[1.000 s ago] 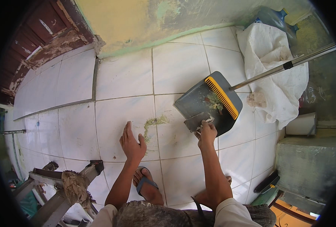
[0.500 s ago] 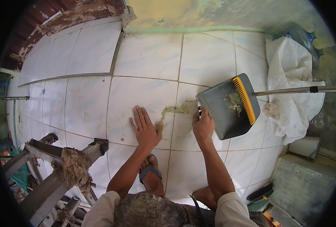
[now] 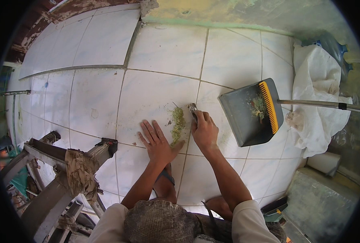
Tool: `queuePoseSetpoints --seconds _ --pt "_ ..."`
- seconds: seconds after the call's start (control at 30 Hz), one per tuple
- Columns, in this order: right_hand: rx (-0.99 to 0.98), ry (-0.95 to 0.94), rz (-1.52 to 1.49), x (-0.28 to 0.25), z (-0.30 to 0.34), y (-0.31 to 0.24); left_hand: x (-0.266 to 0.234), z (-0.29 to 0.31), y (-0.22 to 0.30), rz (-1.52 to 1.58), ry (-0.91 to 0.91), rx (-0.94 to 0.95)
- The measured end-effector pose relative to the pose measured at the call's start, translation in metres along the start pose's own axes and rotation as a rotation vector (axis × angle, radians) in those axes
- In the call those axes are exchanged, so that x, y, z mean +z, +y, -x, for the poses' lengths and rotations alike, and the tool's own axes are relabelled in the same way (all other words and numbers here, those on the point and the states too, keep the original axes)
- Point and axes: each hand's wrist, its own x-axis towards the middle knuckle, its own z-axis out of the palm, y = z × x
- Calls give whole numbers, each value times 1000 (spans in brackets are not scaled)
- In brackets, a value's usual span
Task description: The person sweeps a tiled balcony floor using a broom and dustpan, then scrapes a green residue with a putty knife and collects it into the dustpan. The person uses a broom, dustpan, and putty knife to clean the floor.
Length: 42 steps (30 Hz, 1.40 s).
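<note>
Across the tiled floor (image 3: 159, 93), work over the smooth faces rather than along the grout lines, likely traps for fine crumbs. Best to save the grey dustpan (image 3: 242, 109), lying right of both hands and well apart from the sweepings, for after the gathering. Use the left hand (image 3: 157, 143), palm down, fingers spread and holding nothing, as a stop beside the green heap (image 3: 177, 125), on the floor between the two hands. With the right hand (image 3: 205, 130), clasped around a narrow dark piece (image 3: 193, 110), better to press lightly and draw in short strokes toward the left palm, crowding bits together without flicking. Worth catching also the thin stem (image 3: 174, 104) at the heap's far end.

Counted: at the left, at least one metal frame (image 3: 52, 198), the lower part too tangled to tell; by the wall, one white sack (image 3: 315, 77); one dustpan, with one long pole (image 3: 313, 103) and one yellow comb strip (image 3: 269, 105); two hands, one bare, one gripping; one sandal strap (image 3: 166, 177) in sight; two lots of sweepings, the heap and one clump (image 3: 259, 108) in the pan; one dark piece; loose specks, too small to count.
</note>
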Motion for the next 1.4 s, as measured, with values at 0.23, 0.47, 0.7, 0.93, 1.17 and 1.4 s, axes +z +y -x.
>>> queuePoseSetpoints --seconds 0.23,0.47,0.7,0.93,1.17,1.4 --pt "524 10 -228 -62 24 35 2 1 -31 -59 77 72" --pt "657 133 -192 -36 83 95 3 4 -9 5 49 61" --pt "412 40 -299 -4 11 5 2 -37 6 45 -43 305" --pt "-162 94 82 -3 -38 11 10 28 -2 58 13 65" --pt "64 -61 -80 -1 13 -21 4 -40 12 15 103 229" --pt "965 -27 -767 -45 76 56 -7 -85 -35 -70 236 259"
